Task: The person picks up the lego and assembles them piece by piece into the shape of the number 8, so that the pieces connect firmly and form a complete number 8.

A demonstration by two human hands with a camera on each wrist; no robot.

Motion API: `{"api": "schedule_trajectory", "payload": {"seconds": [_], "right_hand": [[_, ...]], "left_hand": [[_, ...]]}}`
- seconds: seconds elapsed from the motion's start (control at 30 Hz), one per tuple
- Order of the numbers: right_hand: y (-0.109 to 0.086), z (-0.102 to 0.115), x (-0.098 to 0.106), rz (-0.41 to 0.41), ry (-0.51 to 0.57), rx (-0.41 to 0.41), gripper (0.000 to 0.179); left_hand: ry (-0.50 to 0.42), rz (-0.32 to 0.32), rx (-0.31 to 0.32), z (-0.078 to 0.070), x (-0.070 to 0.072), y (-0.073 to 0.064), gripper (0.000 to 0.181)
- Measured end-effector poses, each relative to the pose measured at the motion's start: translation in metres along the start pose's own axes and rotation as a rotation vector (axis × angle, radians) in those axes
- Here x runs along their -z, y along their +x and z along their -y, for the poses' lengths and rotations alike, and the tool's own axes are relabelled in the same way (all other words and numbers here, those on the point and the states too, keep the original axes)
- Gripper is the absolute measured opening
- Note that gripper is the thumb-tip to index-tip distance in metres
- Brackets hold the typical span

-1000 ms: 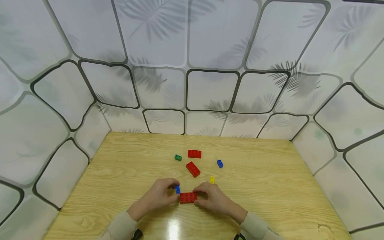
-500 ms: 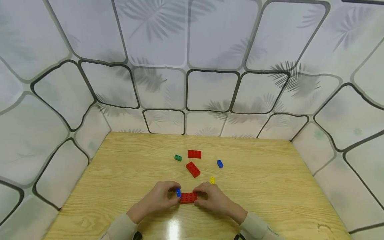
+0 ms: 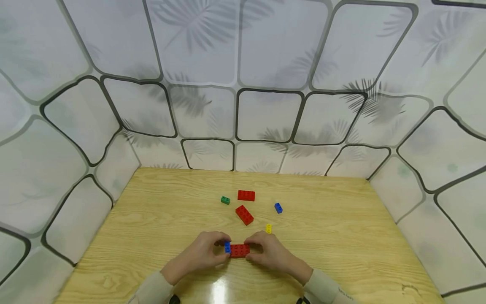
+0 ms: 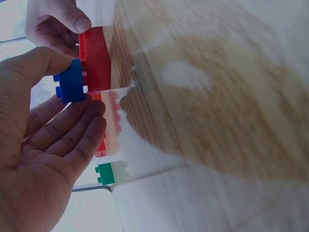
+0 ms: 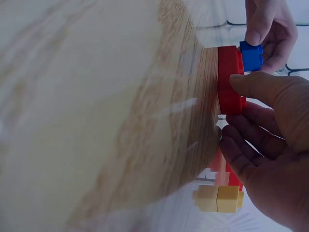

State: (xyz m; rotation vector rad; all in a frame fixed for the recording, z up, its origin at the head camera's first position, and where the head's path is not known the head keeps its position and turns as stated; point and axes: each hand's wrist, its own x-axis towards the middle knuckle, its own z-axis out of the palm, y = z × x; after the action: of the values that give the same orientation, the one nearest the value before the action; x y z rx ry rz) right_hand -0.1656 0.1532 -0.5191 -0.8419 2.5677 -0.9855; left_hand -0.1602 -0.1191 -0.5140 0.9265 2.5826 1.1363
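Observation:
Between thumb and fingers, my left hand [image 3: 209, 250] pinches a small blue toy brick [image 4: 71, 82] with two studs. The blue brick sits right at the studs on the left end of a red toy brick [image 3: 240, 251], slightly overhanging that end in the left wrist view. On the other end, my right hand [image 3: 270, 251] holds the red brick [image 5: 229, 77] by its sides, thumb near, fingers far. The red brick lies flat on the wooden table [image 3: 171, 211], studs up.
Beyond the hands lie two more red bricks [image 3: 244, 215], a green brick [image 3: 225, 200] and another blue brick [image 3: 279, 207]. A yellow brick [image 3: 268, 228] lies just past the right hand. Patterned cloth walls [image 3: 265, 114] enclose the back and sides.
My left hand has moved slightly right and nearer, taking the blue brick from beside the red brick's left end to over its studs. The right hand has stayed in place.

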Motion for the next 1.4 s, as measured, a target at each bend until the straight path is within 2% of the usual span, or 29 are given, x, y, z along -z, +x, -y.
{"api": "schedule_trajectory", "payload": {"seconds": [0.4, 0.5, 0.63, 0.73, 0.87, 0.93, 0.97, 1.0, 1.17, 1.3, 1.4], "right_hand": [[0.000, 0.000, 0.000, -0.001, 0.011, 0.007, 0.031], [0.000, -0.002, 0.000, -0.007, 0.021, 0.034, 0.031], [0.000, -0.015, -0.005, -0.030, 0.011, 0.120, 0.031], [0.000, -0.017, -0.005, -0.033, 0.017, 0.142, 0.032], [-0.001, -0.009, -0.001, -0.021, 0.043, 0.106, 0.033], [0.000, -0.011, -0.003, -0.022, 0.048, 0.089, 0.033], [0.001, -0.019, -0.007, -0.025, 0.049, 0.088, 0.035], [0.001, -0.015, -0.005, -0.017, 0.062, 0.057, 0.036], [0.004, -0.033, -0.013, -0.029, 0.041, 0.131, 0.037], [0.002, -0.027, -0.009, -0.038, 0.026, 0.167, 0.036], [0.001, -0.020, -0.006, -0.039, 0.028, 0.156, 0.035]], "left_hand": [[-0.007, 0.024, -0.005, 0.000, -0.001, 0.001, 0.034], [-0.006, 0.027, -0.012, 0.000, -0.001, 0.002, 0.034], [-0.004, 0.032, -0.021, -0.002, -0.001, 0.003, 0.034], [-0.001, 0.035, -0.026, -0.002, -0.001, 0.003, 0.034], [-0.001, 0.043, -0.026, -0.003, -0.001, 0.004, 0.034], [-0.002, 0.048, -0.022, -0.003, 0.000, 0.004, 0.034], [-0.002, 0.051, -0.021, -0.003, 0.000, 0.004, 0.034], [-0.001, 0.054, -0.019, -0.003, 0.000, 0.004, 0.034], [-0.003, 0.062, -0.006, -0.003, 0.001, 0.004, 0.034], [-0.004, 0.065, -0.005, -0.003, 0.002, 0.004, 0.034], [-0.007, 0.066, -0.009, -0.003, 0.002, 0.004, 0.034]]}}
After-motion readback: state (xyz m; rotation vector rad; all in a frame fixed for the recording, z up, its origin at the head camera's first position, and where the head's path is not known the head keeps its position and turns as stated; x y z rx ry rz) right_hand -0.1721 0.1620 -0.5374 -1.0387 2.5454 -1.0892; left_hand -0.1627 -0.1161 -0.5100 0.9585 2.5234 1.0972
